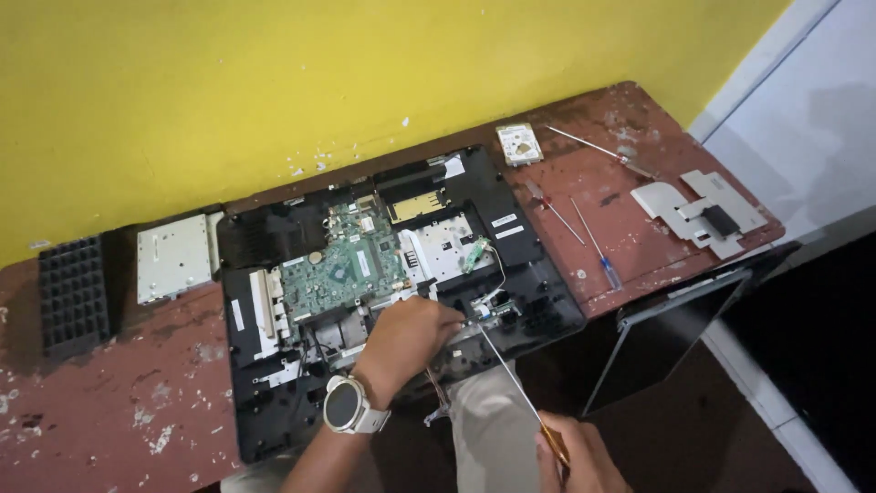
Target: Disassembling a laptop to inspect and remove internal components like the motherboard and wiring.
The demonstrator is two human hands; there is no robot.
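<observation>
Opened laptop base lies at frame centre on red-brown table. Left hand, watch on wrist, fingers curled and pinched at a small part; the part itself is hidden. Right hand, at 5 o'clock and partly cut off, grips long screwdriver, tip at 11 o'clock.

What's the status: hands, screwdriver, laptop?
Left hand pressing down on open laptop near green board. Right hand grips screwdriver, tip at small connector board. Spare screwdrivers and drive lie clear, right.
</observation>
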